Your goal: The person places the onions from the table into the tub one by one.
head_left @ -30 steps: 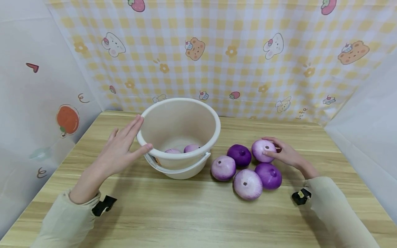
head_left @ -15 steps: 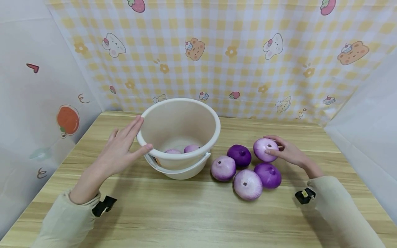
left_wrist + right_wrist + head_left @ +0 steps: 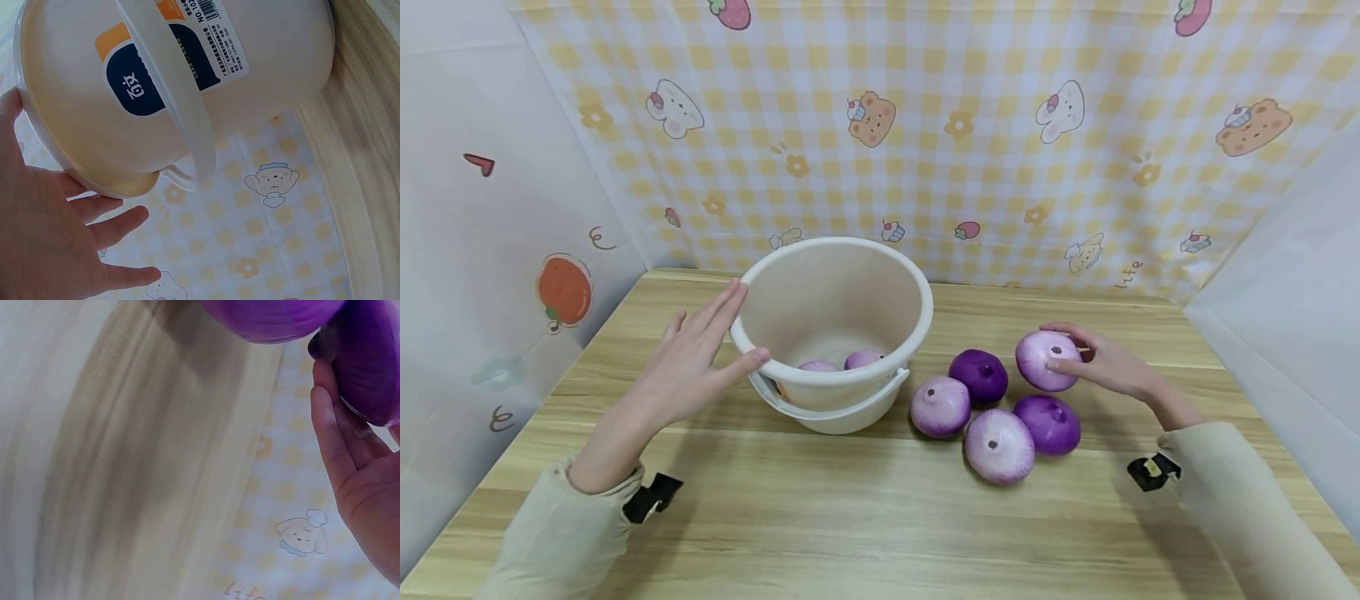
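Note:
A white bucket stands upright on the table, with two purple onions partly visible inside. My left hand rests at its left rim, fingers mostly straight and spread; the left wrist view shows the thumb against the rim. On the right, my right hand holds a pale purple onion between thumb and fingers, just above the others. Below and beside it lie a dark onion, a pale one, another dark one and another pale one.
The wood-grain table carries everything. A yellow checked curtain hangs along its back edge, and white sheets close off both sides. The bucket's handle hangs down at its front.
My right hand has moved slightly right and upward with the onion, drawing it away from the others. A dark onion below has shifted a little. The left hand and the bucket stay put.

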Demonstrator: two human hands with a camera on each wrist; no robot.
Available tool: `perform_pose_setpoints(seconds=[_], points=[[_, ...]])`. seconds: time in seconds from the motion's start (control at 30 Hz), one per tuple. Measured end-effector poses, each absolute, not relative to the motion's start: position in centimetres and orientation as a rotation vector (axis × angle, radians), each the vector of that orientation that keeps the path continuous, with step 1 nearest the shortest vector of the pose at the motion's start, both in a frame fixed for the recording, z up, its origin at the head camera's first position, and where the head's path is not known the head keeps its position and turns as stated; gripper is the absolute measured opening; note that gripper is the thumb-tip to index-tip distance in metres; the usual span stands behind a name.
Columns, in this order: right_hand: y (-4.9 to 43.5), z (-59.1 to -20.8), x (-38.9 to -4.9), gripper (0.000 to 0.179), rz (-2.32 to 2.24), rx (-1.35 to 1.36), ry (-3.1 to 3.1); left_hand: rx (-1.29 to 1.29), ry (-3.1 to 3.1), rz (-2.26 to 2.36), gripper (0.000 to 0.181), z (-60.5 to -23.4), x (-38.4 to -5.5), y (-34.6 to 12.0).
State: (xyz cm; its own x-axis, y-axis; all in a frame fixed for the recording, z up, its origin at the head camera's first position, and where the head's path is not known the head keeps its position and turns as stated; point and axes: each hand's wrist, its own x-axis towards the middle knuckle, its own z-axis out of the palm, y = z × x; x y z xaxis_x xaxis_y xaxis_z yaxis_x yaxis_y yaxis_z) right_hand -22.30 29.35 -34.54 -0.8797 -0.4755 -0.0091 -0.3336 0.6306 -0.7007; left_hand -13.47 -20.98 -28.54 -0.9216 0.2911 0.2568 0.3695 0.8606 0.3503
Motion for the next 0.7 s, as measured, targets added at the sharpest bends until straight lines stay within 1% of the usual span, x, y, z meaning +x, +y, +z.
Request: perform_pose_setpoints(seconds=[0.37, 0.7], points=[[29.0, -32.7, -21.7, 0.052, -1.124, -0.810, 2.594, -0.515, -2.842, -0.574, 0.078, -28.5, -13.5, -21.0], [28.3, -31.1, -21.0, 0.053, -1.126, -0.826, 2.544, -0.512, -2.850, -0.575, 0.078, -28.4, -13.5, -21.0]])
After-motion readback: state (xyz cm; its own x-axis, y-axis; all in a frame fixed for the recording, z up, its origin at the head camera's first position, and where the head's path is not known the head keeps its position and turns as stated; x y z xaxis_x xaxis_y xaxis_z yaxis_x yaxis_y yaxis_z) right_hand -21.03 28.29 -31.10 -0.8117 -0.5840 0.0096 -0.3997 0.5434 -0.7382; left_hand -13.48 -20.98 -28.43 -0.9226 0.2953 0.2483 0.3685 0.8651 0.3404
